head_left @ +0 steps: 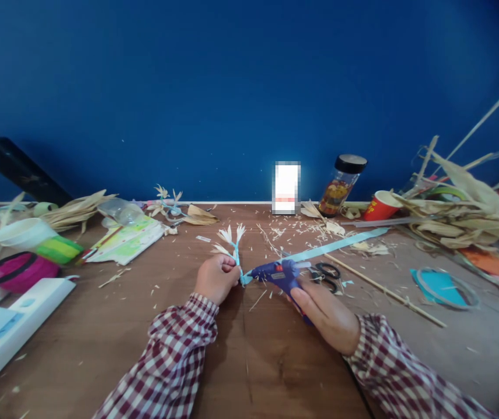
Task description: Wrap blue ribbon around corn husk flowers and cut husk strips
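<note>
Cream petals (239, 234) on light-blue stem (237, 254), left hand (216, 279) pinching it, right hand (325, 317) gripping dark-blue glue gun (282, 278)

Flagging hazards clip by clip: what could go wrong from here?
1. The nozzle of the blue plastic glue gun in the right hand points toward the left hand, close by; hot glue might burn it.
2. The long, flat light-blue strip extends from behind the gun, near black-handled scissors, and might snag.
3. The thin, blue-wrapped stem with pale petals, pinched in the left hand, could bend if pushed.
</note>
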Motion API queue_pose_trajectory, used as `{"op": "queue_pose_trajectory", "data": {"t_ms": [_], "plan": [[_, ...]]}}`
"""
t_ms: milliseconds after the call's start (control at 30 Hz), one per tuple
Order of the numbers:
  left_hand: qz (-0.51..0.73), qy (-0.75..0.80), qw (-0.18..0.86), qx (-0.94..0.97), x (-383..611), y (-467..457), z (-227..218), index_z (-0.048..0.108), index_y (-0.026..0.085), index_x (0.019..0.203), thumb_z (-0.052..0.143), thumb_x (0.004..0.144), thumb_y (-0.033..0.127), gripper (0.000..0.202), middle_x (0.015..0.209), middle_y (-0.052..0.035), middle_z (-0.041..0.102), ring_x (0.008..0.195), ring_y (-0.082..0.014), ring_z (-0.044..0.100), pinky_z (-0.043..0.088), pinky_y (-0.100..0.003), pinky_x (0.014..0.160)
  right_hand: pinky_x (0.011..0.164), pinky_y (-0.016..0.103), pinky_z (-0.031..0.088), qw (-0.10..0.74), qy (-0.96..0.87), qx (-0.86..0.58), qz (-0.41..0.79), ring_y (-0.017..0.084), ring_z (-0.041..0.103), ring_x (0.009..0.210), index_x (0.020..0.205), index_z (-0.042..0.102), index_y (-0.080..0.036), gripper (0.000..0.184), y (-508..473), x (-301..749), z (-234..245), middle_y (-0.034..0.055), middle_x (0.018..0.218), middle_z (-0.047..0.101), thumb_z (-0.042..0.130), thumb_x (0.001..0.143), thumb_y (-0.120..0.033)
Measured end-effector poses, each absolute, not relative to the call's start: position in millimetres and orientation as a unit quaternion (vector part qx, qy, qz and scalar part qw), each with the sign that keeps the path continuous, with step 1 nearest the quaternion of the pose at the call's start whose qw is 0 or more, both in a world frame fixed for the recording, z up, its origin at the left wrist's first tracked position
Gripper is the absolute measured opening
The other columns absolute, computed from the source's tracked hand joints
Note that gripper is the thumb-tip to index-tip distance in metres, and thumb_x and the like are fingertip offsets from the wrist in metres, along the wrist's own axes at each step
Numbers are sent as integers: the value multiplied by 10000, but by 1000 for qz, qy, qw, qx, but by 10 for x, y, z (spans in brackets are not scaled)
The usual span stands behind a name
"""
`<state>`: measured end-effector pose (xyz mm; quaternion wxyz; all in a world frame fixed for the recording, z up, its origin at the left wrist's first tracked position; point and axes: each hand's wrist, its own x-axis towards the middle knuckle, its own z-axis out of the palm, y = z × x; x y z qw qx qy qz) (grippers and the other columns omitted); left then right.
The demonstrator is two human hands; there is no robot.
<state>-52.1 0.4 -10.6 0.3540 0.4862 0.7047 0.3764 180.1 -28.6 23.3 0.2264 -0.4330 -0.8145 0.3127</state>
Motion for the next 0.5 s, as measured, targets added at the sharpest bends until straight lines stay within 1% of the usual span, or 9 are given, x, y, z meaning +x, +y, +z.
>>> {"op": "queue_pose_trajectory", "data": {"t_ms": [100,167,333,500], "plan": [[377,708,349,484,-517,1,-94,598,168,697,631,613,188,93,534,9,635,487,-130,615,461,-204,485,716,311,431,227,-828,-415,301,191,574,800,935,559,-182,299,-265,1785,204,65,850,627,297,922,-327],[382,706,353,481,-515,1,-91,599,167,695,633,610,182,93,535,7,636,488,-133,616,459,-207,484,718,314,426,227,-828,-421,293,193,571,806,955,551,-187,289,-257,1780,203,62,857,625,304,920,-332],[385,703,359,478,-516,-2,-83,595,173,677,638,601,173,87,512,13,627,471,-137,608,453,-214,483,634,290,421,215,-822,-431,302,166,552,680,834,540,-185,329,-261,1749,268,41,742,608,261,928,-333],[397,702,373,458,-515,0,-85,593,173,671,659,582,166,111,513,13,624,481,-138,611,447,-206,480,693,292,424,209,-831,-420,300,170,570,767,893,558,-190,288,-263,1757,284,48,822,629,303,921,-321]]}}
